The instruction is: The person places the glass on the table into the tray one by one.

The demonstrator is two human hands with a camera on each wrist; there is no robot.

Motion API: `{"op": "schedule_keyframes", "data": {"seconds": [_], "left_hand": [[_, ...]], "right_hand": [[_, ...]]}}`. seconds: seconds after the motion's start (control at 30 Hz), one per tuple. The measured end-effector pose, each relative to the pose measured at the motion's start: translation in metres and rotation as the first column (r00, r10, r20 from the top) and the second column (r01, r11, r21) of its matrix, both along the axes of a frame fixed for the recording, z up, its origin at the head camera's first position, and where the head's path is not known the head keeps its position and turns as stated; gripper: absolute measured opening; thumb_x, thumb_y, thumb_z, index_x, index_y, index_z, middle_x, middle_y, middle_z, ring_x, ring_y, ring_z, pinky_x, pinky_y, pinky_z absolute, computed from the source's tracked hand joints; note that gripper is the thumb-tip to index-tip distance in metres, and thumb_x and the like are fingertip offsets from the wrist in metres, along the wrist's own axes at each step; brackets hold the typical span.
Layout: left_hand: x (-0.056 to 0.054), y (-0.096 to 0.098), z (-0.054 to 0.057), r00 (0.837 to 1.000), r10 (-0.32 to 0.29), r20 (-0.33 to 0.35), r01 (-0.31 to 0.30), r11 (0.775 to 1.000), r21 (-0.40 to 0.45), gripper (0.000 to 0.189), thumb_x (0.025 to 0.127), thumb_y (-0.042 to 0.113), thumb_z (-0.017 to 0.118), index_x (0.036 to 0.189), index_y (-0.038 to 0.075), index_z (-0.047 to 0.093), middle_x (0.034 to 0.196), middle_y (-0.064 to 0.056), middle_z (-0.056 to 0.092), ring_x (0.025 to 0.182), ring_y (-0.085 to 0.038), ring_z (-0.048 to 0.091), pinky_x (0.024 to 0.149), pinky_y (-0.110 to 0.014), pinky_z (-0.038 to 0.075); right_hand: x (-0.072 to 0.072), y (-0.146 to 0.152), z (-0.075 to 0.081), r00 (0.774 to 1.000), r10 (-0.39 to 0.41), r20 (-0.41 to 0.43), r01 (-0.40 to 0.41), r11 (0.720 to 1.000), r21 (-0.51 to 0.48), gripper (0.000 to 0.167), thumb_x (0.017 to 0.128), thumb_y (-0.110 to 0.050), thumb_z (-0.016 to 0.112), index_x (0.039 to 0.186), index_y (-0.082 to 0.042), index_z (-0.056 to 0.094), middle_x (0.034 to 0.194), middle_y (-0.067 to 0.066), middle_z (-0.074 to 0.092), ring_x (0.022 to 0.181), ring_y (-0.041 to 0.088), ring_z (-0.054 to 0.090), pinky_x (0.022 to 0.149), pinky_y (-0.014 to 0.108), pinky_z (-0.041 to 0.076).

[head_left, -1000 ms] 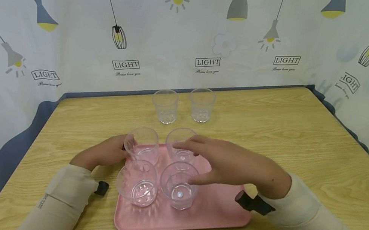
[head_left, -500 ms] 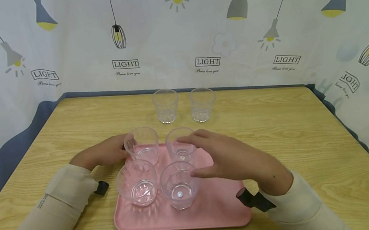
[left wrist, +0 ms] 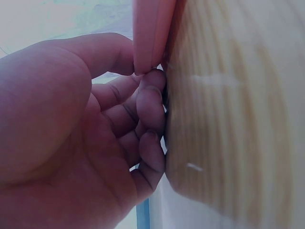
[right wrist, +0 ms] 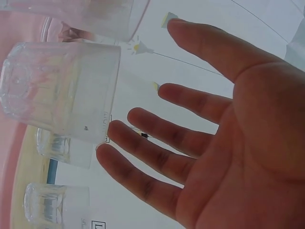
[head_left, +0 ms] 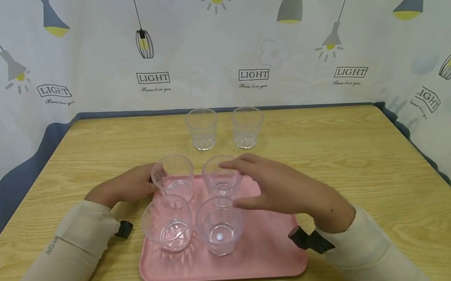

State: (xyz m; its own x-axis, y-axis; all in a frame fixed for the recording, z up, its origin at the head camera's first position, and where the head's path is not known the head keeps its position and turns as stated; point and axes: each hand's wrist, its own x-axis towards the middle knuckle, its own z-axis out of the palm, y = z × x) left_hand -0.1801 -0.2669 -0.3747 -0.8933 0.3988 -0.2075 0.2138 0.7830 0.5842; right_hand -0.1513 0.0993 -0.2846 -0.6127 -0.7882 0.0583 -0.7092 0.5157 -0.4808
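My left hand [head_left: 130,186] grips the left edge of a pink tray [head_left: 266,258]. In the left wrist view its thumb [left wrist: 102,55] lies against the tray rim [left wrist: 151,36], with curled fingers [left wrist: 151,107] at the edge near the tabletop. Several clear tumblers stand upright on the tray: one back left [head_left: 178,184], one front left [head_left: 174,236], one back right [head_left: 223,189] and one front right [head_left: 220,239]. Over the right-hand pair hovers my right hand [head_left: 283,184], fingers spread and holding nothing. The right wrist view shows a tumbler [right wrist: 62,90] just beyond those fingertips.
Two more clear tumblers, a left one [head_left: 203,133] and a right one [head_left: 246,131], stand on the wooden table [head_left: 351,169] behind the tray. A white curtain [head_left: 215,46] printed with lamps hangs along the table's back edge.
My right hand has risen a little and drawn back from the front right tumbler. The left hand, tray and tumblers have stayed in place.
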Motion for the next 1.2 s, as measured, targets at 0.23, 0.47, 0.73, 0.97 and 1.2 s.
{"op": "schedule_keyframes", "data": {"seconds": [0.23,0.47,0.73,0.97,1.2], "left_hand": [[0.000,0.000,0.001,1.000,0.000,-0.001,0.000,1.000,0.000,0.016,0.097,0.015,0.059,0.112,0.010,0.060,0.114,-0.010,0.065,0.111,-0.027,0.058,0.100,-0.052,0.046],[0.000,0.000,0.000,1.000,-0.002,-0.003,0.002,1.000,-0.006,0.015,0.097,0.015,0.059,0.111,0.009,0.060,0.113,-0.010,0.066,0.111,-0.027,0.059,0.100,-0.052,0.047],[0.001,0.001,0.001,1.000,0.002,-0.005,-0.002,1.000,-0.007,0.015,0.097,0.014,0.059,0.111,0.009,0.060,0.113,-0.010,0.065,0.109,-0.026,0.058,0.099,-0.051,0.047],[0.003,0.000,0.003,1.000,0.010,-0.003,-0.010,1.000,-0.005,0.016,0.097,0.014,0.059,0.112,0.009,0.060,0.113,-0.011,0.065,0.110,-0.027,0.059,0.098,-0.051,0.047],[0.002,0.002,0.003,1.000,0.001,-0.014,-0.001,1.000,-0.002,0.015,0.096,0.012,0.059,0.110,0.009,0.060,0.111,-0.010,0.065,0.108,-0.026,0.058,0.098,-0.050,0.047]], "right_hand": [[-0.006,0.000,-0.001,1.000,-0.026,0.014,0.027,1.000,-0.009,0.064,0.091,-0.035,0.072,0.148,-0.022,0.046,0.146,-0.001,0.049,0.126,0.019,0.055,0.103,0.041,0.049],[-0.011,0.002,-0.002,0.998,-0.052,0.036,0.052,0.999,-0.007,0.063,0.092,-0.034,0.071,0.149,-0.023,0.046,0.150,0.004,0.046,0.135,0.025,0.050,0.106,0.045,0.047],[-0.019,0.003,-0.006,0.995,-0.079,0.062,0.080,0.997,-0.023,0.060,0.094,-0.037,0.068,0.148,-0.024,0.046,0.147,0.002,0.048,0.122,0.021,0.056,0.095,0.043,0.052],[-0.029,0.005,-0.010,0.991,-0.115,0.067,0.118,0.992,-0.054,0.060,0.095,-0.036,0.068,0.148,-0.022,0.046,0.147,0.004,0.048,0.128,0.023,0.054,0.097,0.044,0.052],[-0.045,0.013,-0.012,0.984,-0.176,0.005,0.176,0.977,-0.118,0.062,0.093,-0.029,0.071,0.148,-0.014,0.046,0.146,0.010,0.050,0.127,0.028,0.053,0.098,0.048,0.051]]}}
